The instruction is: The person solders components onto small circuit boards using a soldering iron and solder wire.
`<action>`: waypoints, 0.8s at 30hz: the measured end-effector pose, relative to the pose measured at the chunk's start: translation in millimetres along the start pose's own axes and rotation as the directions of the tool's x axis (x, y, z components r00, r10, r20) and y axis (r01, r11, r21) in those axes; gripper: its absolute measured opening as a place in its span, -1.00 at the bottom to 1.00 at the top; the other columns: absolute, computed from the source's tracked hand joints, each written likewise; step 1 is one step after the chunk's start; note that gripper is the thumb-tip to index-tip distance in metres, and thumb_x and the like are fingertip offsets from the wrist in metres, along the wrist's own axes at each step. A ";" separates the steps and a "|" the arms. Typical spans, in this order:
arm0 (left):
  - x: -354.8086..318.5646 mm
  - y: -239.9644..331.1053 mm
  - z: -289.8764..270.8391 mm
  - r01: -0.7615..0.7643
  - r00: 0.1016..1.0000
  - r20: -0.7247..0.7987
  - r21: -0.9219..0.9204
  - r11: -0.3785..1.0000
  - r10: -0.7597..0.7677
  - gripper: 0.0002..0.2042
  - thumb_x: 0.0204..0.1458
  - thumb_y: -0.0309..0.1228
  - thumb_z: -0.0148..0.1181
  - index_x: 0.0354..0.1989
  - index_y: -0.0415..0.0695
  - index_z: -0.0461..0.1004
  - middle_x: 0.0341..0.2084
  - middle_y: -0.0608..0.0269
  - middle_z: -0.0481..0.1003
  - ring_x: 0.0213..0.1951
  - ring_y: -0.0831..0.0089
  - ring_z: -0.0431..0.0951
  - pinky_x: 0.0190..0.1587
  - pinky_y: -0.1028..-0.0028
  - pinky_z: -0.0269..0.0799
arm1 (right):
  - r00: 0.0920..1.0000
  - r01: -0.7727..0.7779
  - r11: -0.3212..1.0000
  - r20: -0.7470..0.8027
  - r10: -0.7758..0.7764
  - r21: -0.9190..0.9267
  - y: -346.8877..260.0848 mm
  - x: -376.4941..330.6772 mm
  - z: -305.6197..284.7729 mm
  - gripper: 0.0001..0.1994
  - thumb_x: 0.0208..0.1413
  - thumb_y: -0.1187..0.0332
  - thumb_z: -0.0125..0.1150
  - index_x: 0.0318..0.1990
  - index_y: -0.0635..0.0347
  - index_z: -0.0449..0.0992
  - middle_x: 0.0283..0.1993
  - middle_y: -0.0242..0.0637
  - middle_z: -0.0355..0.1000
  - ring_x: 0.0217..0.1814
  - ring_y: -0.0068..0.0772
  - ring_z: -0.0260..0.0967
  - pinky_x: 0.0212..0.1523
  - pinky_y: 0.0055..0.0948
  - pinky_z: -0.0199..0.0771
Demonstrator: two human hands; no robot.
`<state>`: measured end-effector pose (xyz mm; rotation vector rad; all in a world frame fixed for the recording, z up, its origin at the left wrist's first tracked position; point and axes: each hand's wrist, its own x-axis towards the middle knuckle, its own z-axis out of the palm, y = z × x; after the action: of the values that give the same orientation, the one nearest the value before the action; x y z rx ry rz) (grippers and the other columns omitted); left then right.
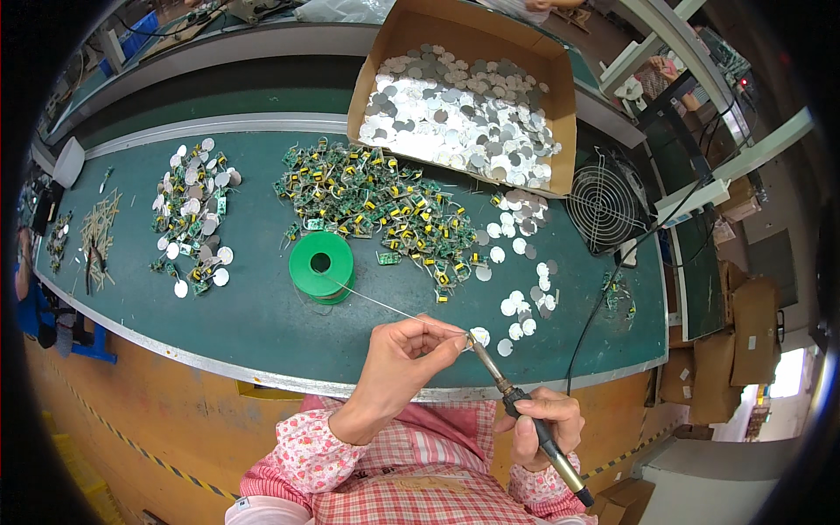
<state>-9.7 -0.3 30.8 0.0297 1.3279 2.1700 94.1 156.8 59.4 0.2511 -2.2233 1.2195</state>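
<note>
My right hand (544, 422) grips a soldering iron (544, 437) by its dark handle, the metal barrel slanting up and left. Its tip meets a round white disc (479, 336) near the table's front edge. Pinched in the fingers of my left hand (404, 357) is a thin solder wire (382, 304), its end close to the iron's tip. The wire runs back to a green solder spool (302, 267) lying flat on the table. Whether a small part sits under my left fingertips is hidden.
A cardboard box (564, 131) of round discs stands at the back. Before it lies a heap of small circuit boards (376, 197). Boards with discs attached (192, 201) form a pile at left. A guarded fan (604, 203) stands at right; a black cord (584, 328) trails near the iron.
</note>
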 end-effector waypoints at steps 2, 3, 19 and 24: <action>0.0 -0.5 -0.9 -0.003 1.000 0.002 0.004 1.000 0.003 -0.89 0.02 -0.55 0.20 -0.28 -0.28 0.52 -0.39 0.27 0.54 -0.36 0.65 0.47 -0.28 0.62 0.39 | 0.999 0.024 0.999 0.022 -0.023 -0.034 0.0 1.0 1.1 -0.80 0.07 0.33 0.06 -0.31 0.32 0.32 -0.72 -0.31 0.32 -0.79 -0.51 0.33 -0.75 -0.62 0.23; 0.0 0.3 -0.8 -0.005 1.000 0.002 0.003 1.000 0.005 -0.89 0.02 -0.55 0.20 -0.28 -0.28 0.52 -0.39 0.27 0.54 -0.36 0.65 0.47 -0.28 0.62 0.39 | 0.999 0.025 0.999 0.023 -0.024 -0.034 -0.3 1.1 1.1 -0.80 0.07 0.33 0.06 -0.31 0.32 0.32 -0.72 -0.31 0.32 -0.79 -0.51 0.33 -0.75 -0.62 0.23; -0.2 -5.5 -4.4 0.075 0.997 -0.012 -0.054 0.996 -0.075 -0.91 0.00 -0.56 0.20 -0.31 -0.28 0.54 -0.39 0.22 0.55 -0.37 0.60 0.48 -0.29 0.57 0.39 | 0.968 -0.135 0.970 -0.181 0.173 0.201 1.9 -12.3 3.6 -0.78 0.08 0.37 0.08 -0.24 0.37 0.33 -0.69 -0.26 0.32 -0.74 -0.50 0.35 -0.75 -0.59 0.31; 3.6 -12.4 -6.2 0.101 0.995 0.038 -0.166 0.981 -0.096 -0.90 0.01 -0.53 0.20 -0.31 -0.28 0.54 -0.40 0.22 0.55 -0.36 0.58 0.47 -0.28 0.55 0.38 | 0.949 -0.195 0.961 -0.210 0.235 0.195 0.5 -11.4 8.8 -0.79 0.11 0.38 0.08 -0.19 0.35 0.34 -0.60 -0.21 0.40 -0.65 -0.48 0.41 -0.65 -0.60 0.38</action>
<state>-8.8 0.5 16.5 -0.0683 1.1028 2.1803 99.7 148.7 48.9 -0.0696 -1.9843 1.4800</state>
